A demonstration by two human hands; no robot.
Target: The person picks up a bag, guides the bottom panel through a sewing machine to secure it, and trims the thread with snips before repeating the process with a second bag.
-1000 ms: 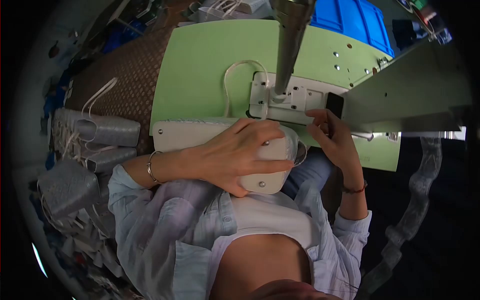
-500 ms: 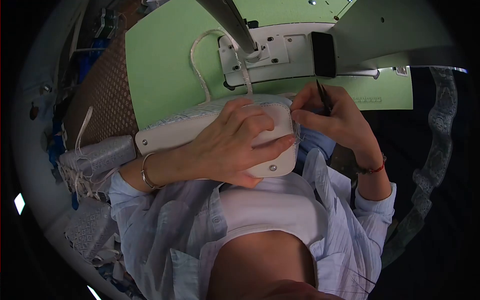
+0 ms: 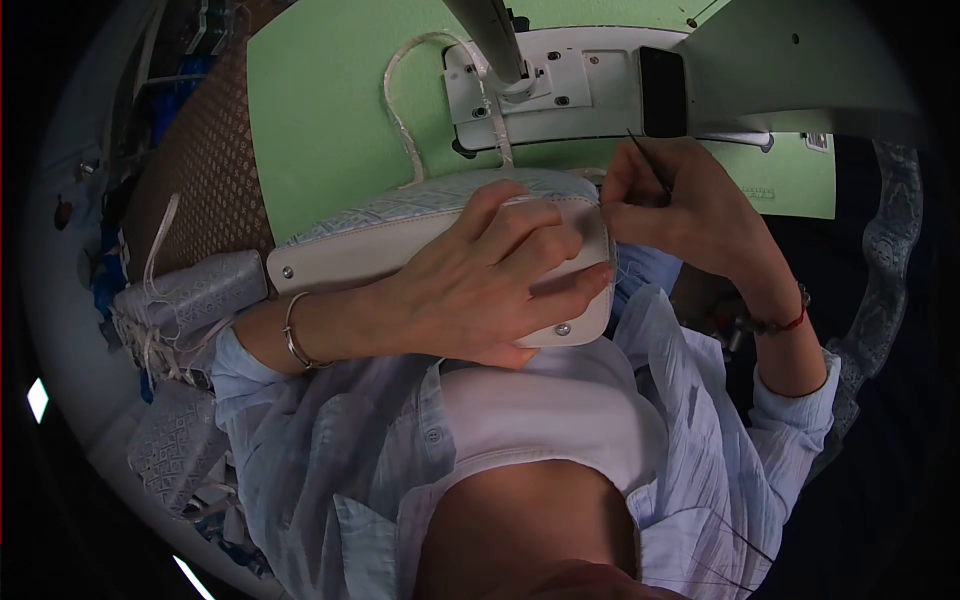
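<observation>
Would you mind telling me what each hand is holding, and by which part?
Left hand grips the white bag across its end; right hand pinches a thin dark tool below its tip.

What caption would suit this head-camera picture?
Left hand steadies a white bag at a green table; right hand holds a thin dark tool.

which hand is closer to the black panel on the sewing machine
right. the right hand, pinching a thin dark tool, sits just below the black panel; the left hand grips the white bag, farther down and to its left
</observation>
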